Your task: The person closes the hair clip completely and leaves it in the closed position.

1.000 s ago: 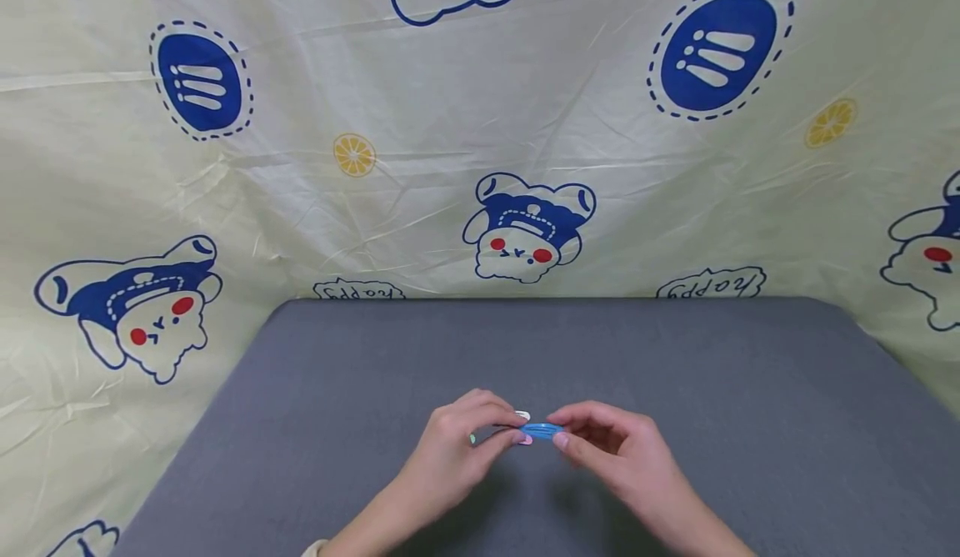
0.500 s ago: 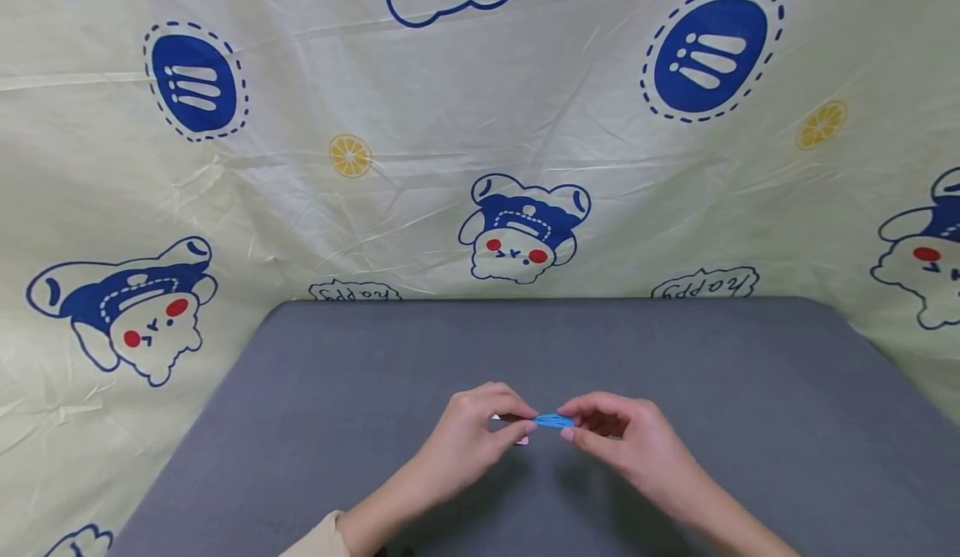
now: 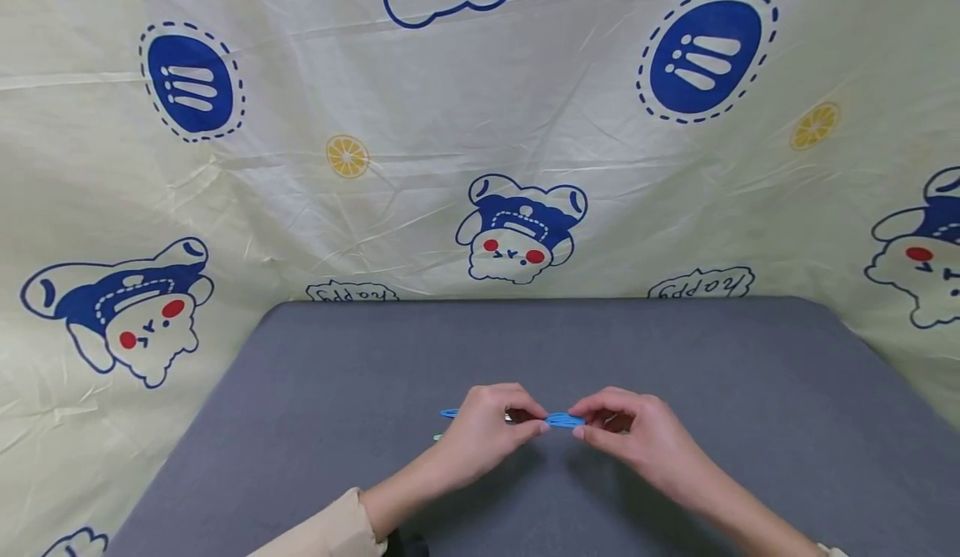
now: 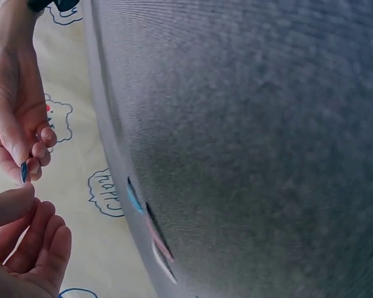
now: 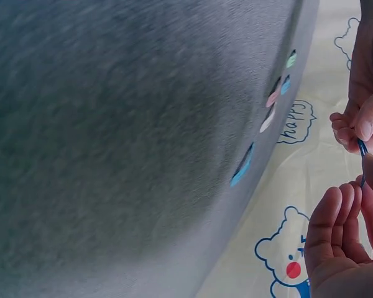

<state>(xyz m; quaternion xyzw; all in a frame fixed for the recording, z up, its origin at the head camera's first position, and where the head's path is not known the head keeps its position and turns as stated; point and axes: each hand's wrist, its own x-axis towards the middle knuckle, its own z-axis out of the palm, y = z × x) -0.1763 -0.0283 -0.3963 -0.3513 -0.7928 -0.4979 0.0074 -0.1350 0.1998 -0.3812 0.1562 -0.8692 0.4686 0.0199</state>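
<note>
A slim blue snap hair clip (image 3: 564, 420) is held level between both hands, a little above the table. My left hand (image 3: 487, 429) pinches its left end with thumb and fingertips. Its right end lies between the thumb and fingers of my right hand (image 3: 647, 440). From the left wrist, the clip (image 4: 24, 172) appears edge-on between the two thumbs. Fingertips cover both ends of it.
On the grey table (image 3: 360, 357) lie a green clip (image 5: 291, 59), two more blue clips (image 5: 242, 166) (image 5: 285, 84), a pink clip (image 5: 273, 95) and a white clip (image 5: 268, 120). In the head view my left hand hides most of them. A printed cloth (image 3: 420, 207) hangs behind the table.
Both hands have moved slightly right with the blue clip between them. A blue and a green clip now show left of my left hand; the pink one has become hidden behind it.
</note>
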